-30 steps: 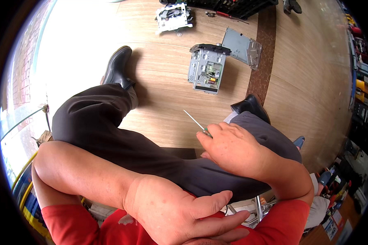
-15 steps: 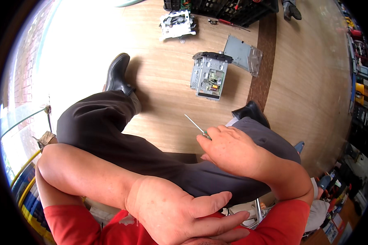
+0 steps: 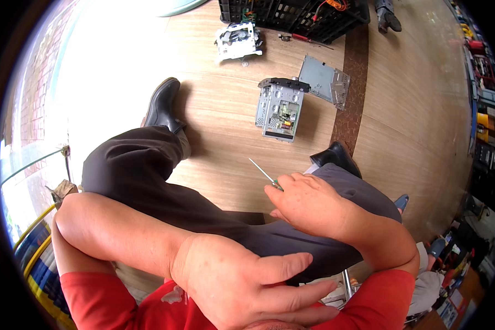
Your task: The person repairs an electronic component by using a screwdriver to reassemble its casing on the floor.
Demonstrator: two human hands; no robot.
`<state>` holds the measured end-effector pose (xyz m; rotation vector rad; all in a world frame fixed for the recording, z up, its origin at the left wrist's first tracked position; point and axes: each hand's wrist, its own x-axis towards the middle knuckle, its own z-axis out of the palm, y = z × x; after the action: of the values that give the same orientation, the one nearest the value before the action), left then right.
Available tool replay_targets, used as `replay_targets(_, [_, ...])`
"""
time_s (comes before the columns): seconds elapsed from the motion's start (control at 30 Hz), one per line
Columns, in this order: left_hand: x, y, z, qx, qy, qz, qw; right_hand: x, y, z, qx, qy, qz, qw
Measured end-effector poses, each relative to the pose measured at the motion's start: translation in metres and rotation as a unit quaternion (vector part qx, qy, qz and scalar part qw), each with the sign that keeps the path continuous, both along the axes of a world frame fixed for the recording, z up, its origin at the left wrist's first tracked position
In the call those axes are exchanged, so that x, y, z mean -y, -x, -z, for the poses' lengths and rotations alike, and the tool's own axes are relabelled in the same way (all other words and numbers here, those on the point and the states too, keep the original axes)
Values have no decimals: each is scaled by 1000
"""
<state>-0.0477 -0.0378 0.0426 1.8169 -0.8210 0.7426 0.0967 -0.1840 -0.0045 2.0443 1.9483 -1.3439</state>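
My right hand (image 3: 311, 203) rests over my right thigh, its fingers wrapped round a screwdriver (image 3: 262, 171). The thin shaft points forward and left, and a bit of green handle shows by the fingers. Close to my chest, my left hand (image 3: 236, 280) has its fingers stretched out and apart, with nothing visible in it. On the floor ahead lies a metal electronics unit (image 3: 280, 113) with a black front piece and an opening that shows a green circuit board. Next to it is a flat grey metal cover (image 3: 316, 77). A white-framed mechanism (image 3: 238, 43) lies farther off.
A black plastic crate (image 3: 291, 19) with an orange cable stands at the far side. A red-handled screwdriver (image 3: 308, 39) lies before it. My shoes (image 3: 162, 104) flank the unit. Another person's foot (image 3: 389, 21) is at far right. Cluttered shelves (image 3: 484, 110) line the right edge.
The view has shifted slightly, so the floor things appear a little lower. Both hands keep nearly the same pose, and the screwdriver stays in my right hand.
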Motion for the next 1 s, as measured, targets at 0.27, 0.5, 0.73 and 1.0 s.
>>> replay_targets(0.27, [-18,-21,-1,-217,89,72,969,0,5,0,7,-3,20,1000])
replay_targets(0.5, [-16,-5,-10,-300,196,278,891,-2,3,4,-2,47,0,999])
replay_targets(0.73, [3,-10,15,-179,160,199,950,7,-1,7,-10,15,-5,1000])
replay_targets(1.0, [-12,-18,-1,-159,52,138,976,3,2,4,-15,7,-9,1000])
